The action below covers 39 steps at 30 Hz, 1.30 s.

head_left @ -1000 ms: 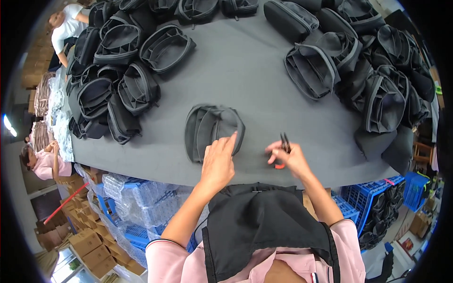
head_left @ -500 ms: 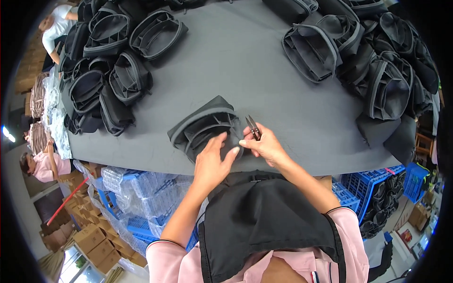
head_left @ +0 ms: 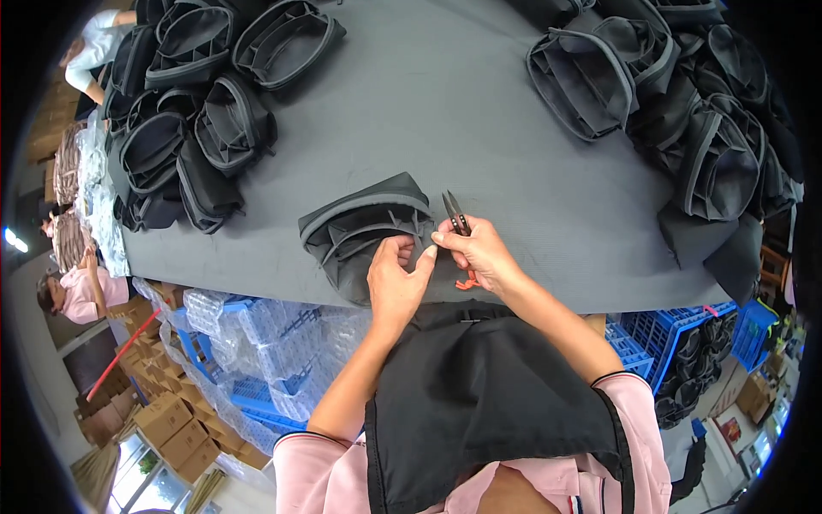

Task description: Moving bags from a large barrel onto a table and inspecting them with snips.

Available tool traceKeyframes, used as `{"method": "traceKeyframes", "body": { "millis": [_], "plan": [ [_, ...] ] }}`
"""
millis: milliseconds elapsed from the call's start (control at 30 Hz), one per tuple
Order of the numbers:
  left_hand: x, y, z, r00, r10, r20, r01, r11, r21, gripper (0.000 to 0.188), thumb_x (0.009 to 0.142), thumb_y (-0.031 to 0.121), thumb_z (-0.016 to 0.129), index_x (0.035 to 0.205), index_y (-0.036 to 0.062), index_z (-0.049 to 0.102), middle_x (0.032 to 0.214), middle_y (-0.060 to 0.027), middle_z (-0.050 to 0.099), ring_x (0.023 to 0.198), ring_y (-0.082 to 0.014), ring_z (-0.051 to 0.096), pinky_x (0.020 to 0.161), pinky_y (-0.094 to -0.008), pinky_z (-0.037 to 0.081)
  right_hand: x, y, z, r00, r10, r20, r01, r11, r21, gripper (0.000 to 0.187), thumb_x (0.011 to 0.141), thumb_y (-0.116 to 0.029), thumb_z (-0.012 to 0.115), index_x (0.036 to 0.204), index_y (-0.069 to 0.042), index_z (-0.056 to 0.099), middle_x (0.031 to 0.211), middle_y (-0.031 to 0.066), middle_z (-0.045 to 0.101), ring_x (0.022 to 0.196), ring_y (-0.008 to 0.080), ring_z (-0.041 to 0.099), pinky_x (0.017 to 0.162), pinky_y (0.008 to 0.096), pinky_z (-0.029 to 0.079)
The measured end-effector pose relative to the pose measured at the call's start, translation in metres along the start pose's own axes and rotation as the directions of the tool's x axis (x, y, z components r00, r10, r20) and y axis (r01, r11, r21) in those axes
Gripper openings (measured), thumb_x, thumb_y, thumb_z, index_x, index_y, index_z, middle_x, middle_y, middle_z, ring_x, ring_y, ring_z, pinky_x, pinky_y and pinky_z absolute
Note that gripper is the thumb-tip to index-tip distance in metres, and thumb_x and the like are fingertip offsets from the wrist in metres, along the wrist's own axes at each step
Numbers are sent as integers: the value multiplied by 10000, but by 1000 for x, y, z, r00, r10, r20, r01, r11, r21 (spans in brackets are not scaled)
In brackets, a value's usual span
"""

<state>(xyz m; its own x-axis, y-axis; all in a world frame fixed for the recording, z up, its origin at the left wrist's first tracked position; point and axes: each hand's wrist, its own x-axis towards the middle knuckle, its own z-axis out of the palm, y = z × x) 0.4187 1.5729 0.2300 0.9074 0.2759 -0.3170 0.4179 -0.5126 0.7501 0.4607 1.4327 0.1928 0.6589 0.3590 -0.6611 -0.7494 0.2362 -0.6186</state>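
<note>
A black fabric bag with inner dividers and a grey-black trimmed rim lies open-mouthed on the table in front of me. My left hand reaches over its near right side, fingers curled inside the rim and thumb outside, gripping the edge. Small dark thread snips sit in my right hand, blades pointing away from me. The thumb and forefinger of that hand meet at the bag's right edge, beside my left thumb; what they pinch is too small to tell. A red-orange tie hangs below my right hand.
Similar black bags are heaped at the table's left and right. Under the near edge stand blue plastic crates with bubble wrap, and another crate at right. Two people are beyond the left side, near cardboard boxes.
My left fingers have curled further into the bag's rim. My right hand has turned slightly, bringing the red-orange tie into sight. The view has shifted a little.
</note>
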Motion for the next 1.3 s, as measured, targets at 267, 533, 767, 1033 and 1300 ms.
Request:
{"method": "traceKeyframes", "body": {
  "millis": [267,533,767,1033,1300],
  "plan": [
    [0,-10,-5,983,-172,59,159,971,180,483,675,371,769,764,-67,588,752,-197,599,689,-337,582,643,-400,461,-12,-5,8,999,11,37,-14,996,83,126,798,-71,659,877,-22,574,662,-22,535,455,25,366,412,190,276],
    [2,-5,0,988,37,-151,-63,983,-170,235,688,113,706,833,-30,588,754,-158,597,657,-290,571,623,-360,451,-43,-11,-5,923,-384,24,301,683,-666,295,830,-226,627,1039,-36,543,849,80,620,731,159,606,696,305,463],
    [0,1,0,994,29,-104,-52,971,-231,234,685,94,701,846,-31,585,754,-117,590,633,-202,537,608,-316,439,-35,-18,-3,960,-275,57,270,846,-460,229,825,-113,620,1025,-22,554,805,68,613,702,110,566,647,244,452],
    [1,6,-1,997,0,-76,-16,978,-209,236,687,96,695,854,-29,583,760,-112,588,643,-197,530,611,-318,431,-43,-25,4,773,-611,168,498,422,-758,211,775,-93,659,969,-41,594,786,58,628,665,174,603,594,278,460],
    [1,3,0,997,-17,-79,5,990,-140,284,672,158,715,822,-33,569,727,-132,564,636,-244,525,613,-342,433,-49,-27,8,599,-723,345,458,-44,-888,233,717,-95,681,940,-76,613,715,57,588,622,245,578,567,333,450]
  ]
}}
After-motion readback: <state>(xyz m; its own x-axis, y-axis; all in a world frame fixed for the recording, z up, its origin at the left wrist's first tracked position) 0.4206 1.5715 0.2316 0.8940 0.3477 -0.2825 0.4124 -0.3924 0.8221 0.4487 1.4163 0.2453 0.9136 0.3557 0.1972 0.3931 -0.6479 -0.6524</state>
